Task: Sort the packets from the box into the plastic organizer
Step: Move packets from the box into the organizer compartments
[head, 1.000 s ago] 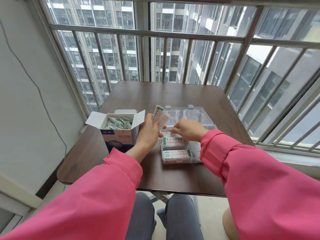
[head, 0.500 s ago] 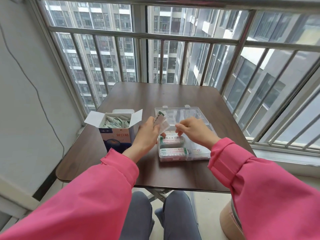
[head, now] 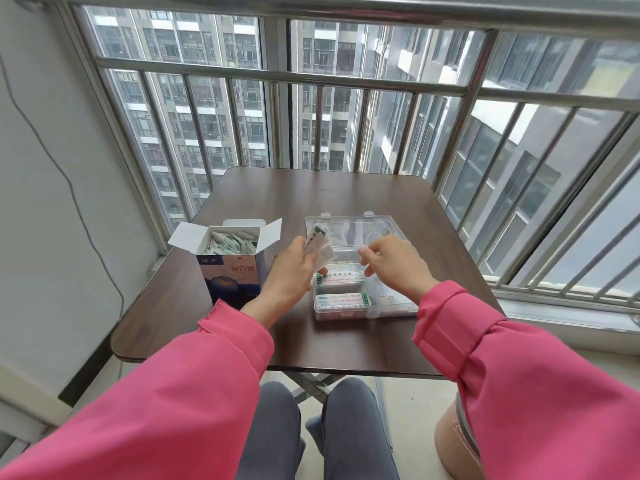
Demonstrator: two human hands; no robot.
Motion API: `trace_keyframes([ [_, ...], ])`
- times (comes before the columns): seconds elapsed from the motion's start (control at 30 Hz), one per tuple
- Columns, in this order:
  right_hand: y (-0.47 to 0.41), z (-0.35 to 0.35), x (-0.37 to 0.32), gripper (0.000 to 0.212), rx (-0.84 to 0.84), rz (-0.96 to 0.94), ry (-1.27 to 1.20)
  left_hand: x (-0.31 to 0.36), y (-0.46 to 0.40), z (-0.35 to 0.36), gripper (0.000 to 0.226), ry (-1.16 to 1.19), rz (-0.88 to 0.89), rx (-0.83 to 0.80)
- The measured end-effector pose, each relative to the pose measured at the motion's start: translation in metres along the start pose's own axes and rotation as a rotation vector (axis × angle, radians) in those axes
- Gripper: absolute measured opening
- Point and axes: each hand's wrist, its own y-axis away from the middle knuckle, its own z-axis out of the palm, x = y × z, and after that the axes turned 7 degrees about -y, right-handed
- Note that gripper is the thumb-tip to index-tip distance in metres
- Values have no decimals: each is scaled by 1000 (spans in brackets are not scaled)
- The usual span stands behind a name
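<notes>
Here, at the centre of the frame, the left hand (head: 294,268) pinches a few packets (head: 319,243) upright beside the open box (head: 231,268) on the tabletop (head: 346,192). The right hand (head: 391,261), fingers loosely curled and holding nothing, hovers over the clear plastic organizer (head: 363,306), whose left compartments already contain stacked packets.

Left hand (head: 294,268) grips packets (head: 320,244) — above organizer (head: 363,299).
</notes>
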Motion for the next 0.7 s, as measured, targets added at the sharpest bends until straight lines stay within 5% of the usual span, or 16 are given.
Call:
trace_keyframes([
  [0.2,2,-6,-4,37,40,-10,24,12,11,-9,20,229,16,-19],
  [0.4,9,-8,-17,12,-157,-32,-549,21,16,-9,11,582,-29,-162],
  [0.53,9,-4,-18,9,-85,-68,-623,29,15,-10,24,590,-98,-179],
  [0.7,9,-2,-18,13,-56,-91,-658,29,17,-15,15,551,-102,-224],
])
